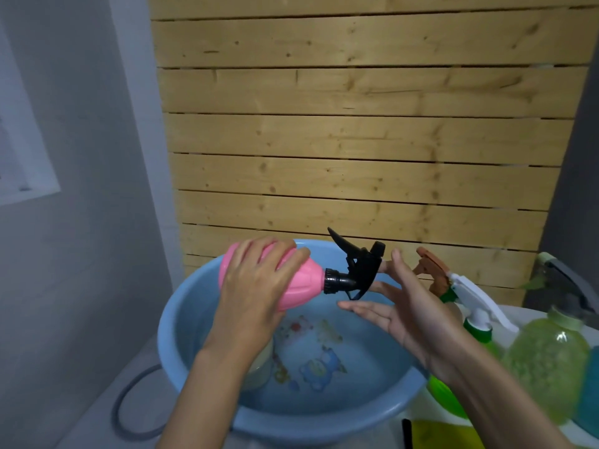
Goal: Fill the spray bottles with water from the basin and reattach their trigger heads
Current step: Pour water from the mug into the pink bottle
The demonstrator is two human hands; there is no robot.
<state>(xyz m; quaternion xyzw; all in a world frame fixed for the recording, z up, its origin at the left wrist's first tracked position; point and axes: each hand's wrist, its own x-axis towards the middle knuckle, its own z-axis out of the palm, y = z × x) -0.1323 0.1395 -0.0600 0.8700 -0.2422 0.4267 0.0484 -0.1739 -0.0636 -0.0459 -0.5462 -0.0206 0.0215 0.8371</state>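
No writing, brand name or number can be read anywhere in view. The only printing is a coloured cartoon picture (319, 367) on the floor of the blue basin (183, 319), and it is too blurred to tell whether it has any letters. The pink spray bottle (301, 285) shows only a plain ribbed body.
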